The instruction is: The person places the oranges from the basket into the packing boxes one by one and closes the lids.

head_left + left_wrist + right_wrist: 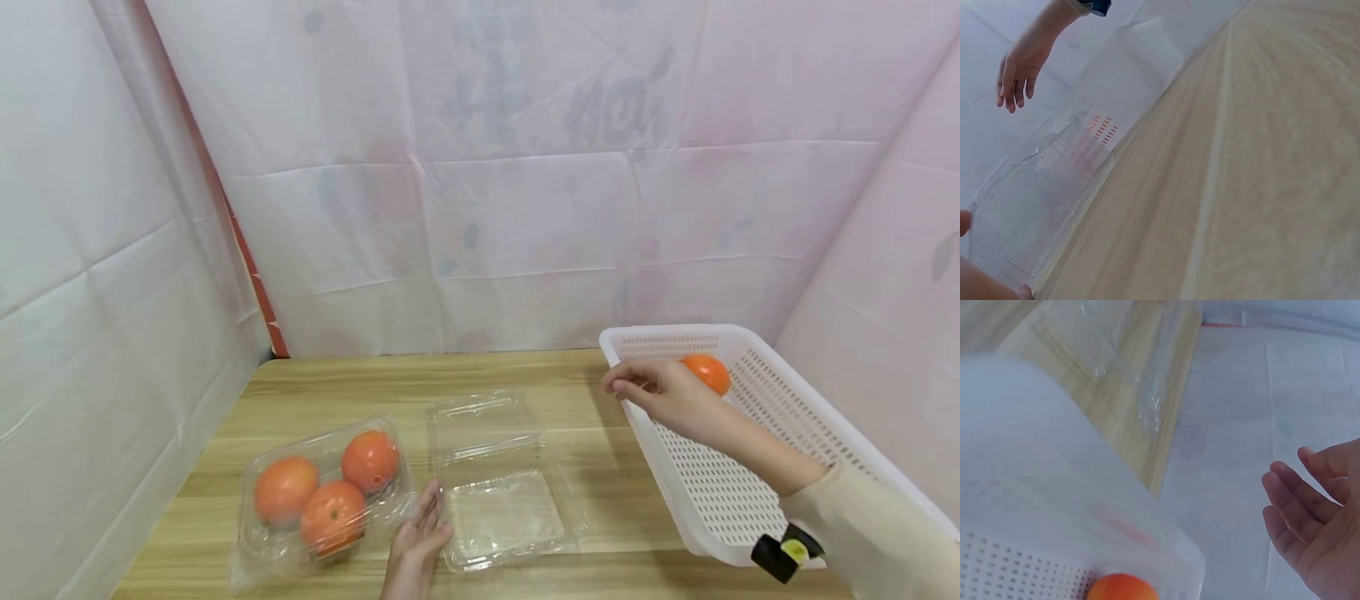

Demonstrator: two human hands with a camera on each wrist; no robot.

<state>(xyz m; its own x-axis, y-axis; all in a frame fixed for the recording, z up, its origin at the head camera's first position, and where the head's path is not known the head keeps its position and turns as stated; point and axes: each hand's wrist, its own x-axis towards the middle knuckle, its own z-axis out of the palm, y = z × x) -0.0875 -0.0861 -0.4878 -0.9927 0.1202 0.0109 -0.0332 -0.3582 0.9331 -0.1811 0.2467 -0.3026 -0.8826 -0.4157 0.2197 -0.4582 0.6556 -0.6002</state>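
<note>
A transparent plastic clamshell box (506,512) lies unfolded on the table, its lid (487,421) laid back. My left hand (420,537) rests at the box's left side, fingers extended and touching its edge. In the left wrist view, the thumb and a fingertip show beside the clear plastic. My right hand (667,396) hovers over the left rim of a white perforated basket (660,467), fingers loosely bent around nothing. One orange-red fruit (707,374), tomato-like, sits at the basket's far end, partly covered by that hand. The right wrist view shows the palm (1329,544) above the rim.
To the left, another clear plastic box (251,508) holds three orange-red tomato-like fruits (332,517). Pale printed cloth (510,217) hangs behind and on both sides of the wooden table (585,400). A black wrist strap (787,552) is on the right sleeve.
</note>
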